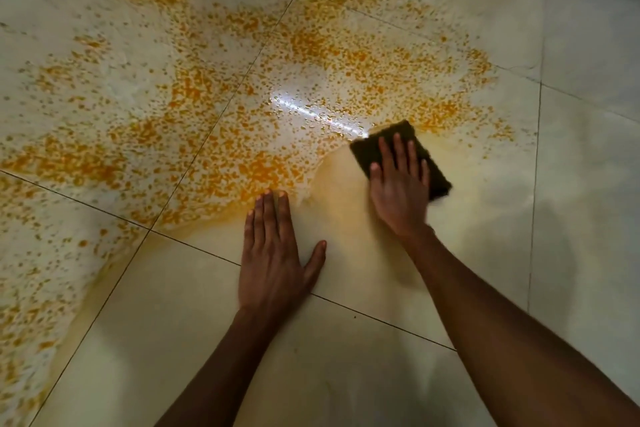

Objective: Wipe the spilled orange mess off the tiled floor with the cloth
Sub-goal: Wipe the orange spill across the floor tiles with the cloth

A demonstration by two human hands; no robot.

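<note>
The right hand [398, 191] lies spread flat on the dark cloth [401, 158], pressing it down at the spill's [214, 94] near edge. The left hand [273, 253], fingers together, props the person on clean floor [588, 218].

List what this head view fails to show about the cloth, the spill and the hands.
- Cloth: middle hidden under the right hand; near edge motion-blurred.
- Orange spill: cut off by the left and top edges; a glare streak hides part.
- Floor under the left hand: covered by the palm.
</note>
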